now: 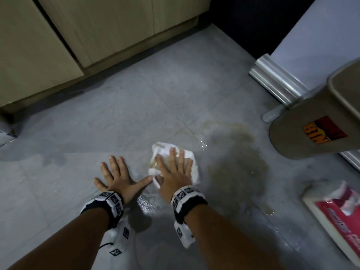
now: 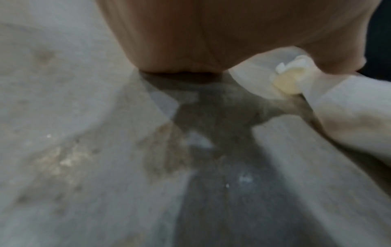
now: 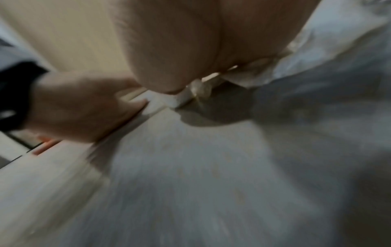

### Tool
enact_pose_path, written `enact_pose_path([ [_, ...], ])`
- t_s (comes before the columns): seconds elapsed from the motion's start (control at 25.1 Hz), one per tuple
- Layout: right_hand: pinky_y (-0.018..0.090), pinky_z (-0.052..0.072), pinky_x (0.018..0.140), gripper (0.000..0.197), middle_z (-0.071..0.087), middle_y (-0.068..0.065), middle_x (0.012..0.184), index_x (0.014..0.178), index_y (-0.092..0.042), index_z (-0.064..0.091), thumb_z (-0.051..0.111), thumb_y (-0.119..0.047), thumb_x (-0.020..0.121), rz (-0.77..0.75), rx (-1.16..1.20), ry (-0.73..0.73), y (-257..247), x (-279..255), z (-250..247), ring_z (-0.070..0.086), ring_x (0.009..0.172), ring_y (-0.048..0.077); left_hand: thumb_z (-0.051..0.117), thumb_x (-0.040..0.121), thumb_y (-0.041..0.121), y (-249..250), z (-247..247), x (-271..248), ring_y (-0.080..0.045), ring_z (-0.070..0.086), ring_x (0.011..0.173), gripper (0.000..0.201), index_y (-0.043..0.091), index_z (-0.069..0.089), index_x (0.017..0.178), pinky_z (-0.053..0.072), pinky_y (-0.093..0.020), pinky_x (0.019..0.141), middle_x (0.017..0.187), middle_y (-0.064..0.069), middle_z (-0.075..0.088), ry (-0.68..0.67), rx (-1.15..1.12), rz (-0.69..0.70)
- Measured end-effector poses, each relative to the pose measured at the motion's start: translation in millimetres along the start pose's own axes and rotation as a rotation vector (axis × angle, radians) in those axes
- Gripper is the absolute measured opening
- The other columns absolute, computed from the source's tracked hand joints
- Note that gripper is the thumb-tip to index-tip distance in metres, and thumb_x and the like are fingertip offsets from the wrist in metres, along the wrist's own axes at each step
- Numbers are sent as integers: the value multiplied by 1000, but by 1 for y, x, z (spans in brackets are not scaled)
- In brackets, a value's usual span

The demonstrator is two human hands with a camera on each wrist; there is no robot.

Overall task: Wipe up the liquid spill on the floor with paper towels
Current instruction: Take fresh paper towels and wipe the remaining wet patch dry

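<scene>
The right hand (image 1: 173,172), fingers spread, presses a paper towel (image 1: 192,168) flat. The brownish spill (image 1: 237,164) lies at its 3 o'clock, edges seemingly blurred. The left hand (image 1: 118,176) rests spread on the floor (image 1: 136,106).

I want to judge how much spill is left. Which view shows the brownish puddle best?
The head view: the spill spreads over the floor right of the paper towel under the right hand. The left wrist view shows only a blurred wet patch; the right wrist view is too smeared to tell.
</scene>
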State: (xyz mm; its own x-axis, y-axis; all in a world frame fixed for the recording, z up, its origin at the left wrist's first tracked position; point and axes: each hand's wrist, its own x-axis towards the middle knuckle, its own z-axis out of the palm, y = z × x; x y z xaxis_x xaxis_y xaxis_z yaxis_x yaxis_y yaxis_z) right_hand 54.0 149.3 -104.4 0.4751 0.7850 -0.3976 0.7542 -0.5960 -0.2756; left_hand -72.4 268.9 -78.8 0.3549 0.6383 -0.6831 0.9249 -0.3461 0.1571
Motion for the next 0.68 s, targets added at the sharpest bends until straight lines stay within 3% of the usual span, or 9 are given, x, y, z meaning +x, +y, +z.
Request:
enact_pose_path([
  [0.12, 58, -1, 116, 65, -17, 1, 161, 151, -39, 14, 36, -45, 90, -194, -36, 34, 37, -43, 17, -21, 146, 28, 16, 50, 107, 2, 1, 0, -35, -29, 146, 141, 19, -24, 153, -4, -67, 116, 158, -5, -37, 9, 10, -10],
  [0.2, 60, 14, 115, 63, 4, 6, 162, 145, -35, 35, 46, -45, 84, -154, -12, 157, 72, -57, 17, 1, 148, 33, 21, 49, 108, 0, 3, 1, -36, -29, 146, 143, 20, -25, 153, -5, -67, 116, 158, -4, -37, 32, 32, -1],
  [0.28, 61, 18, 113, 62, 15, 12, 161, 138, -32, 45, 59, -37, 78, -2, 12, 247, 86, -63, 10, 10, 146, 40, 32, 49, 106, 1, 2, 0, -38, -27, 147, 147, 19, -26, 152, -2, -67, 116, 158, -7, -36, 11, 65, -6],
  [0.36, 62, 12, 116, 64, 8, 14, 162, 138, -33, 42, 61, -30, 77, 136, 27, 255, 76, -72, 10, 0, 147, 42, 47, 50, 100, 1, 0, -1, -39, -26, 147, 150, 18, -26, 153, 2, -68, 116, 158, -8, -37, 35, 73, -27],
  [0.44, 63, 10, 116, 63, -5, 15, 162, 144, -33, 33, 52, -36, 84, 179, 29, 199, 71, -85, 21, -9, 146, 43, 59, 53, 93, 17, 2, -4, -40, -29, 145, 150, 20, -25, 153, 0, -69, 116, 157, -10, -38, 13, 94, 32],
  [0.52, 62, 8, 115, 62, -9, 15, 161, 150, -31, 27, 38, -41, 90, 184, 32, 165, 75, -88, 32, -11, 146, 43, 62, 51, 92, 40, 13, -11, -40, -35, 142, 152, 23, -30, 150, -8, -68, 114, 153, -12, -43, -49, 129, 158],
  [0.68, 64, -3, 114, 70, -19, 15, 159, 154, -28, 10, 27, -44, 88, 254, 51, 120, 80, -45, 8, -23, 142, 44, 59, 38, 97, 71, 35, -9, -44, -38, 139, 164, 22, -40, 144, -8, -72, 110, 147, -16, -50, -72, 181, 74],
])
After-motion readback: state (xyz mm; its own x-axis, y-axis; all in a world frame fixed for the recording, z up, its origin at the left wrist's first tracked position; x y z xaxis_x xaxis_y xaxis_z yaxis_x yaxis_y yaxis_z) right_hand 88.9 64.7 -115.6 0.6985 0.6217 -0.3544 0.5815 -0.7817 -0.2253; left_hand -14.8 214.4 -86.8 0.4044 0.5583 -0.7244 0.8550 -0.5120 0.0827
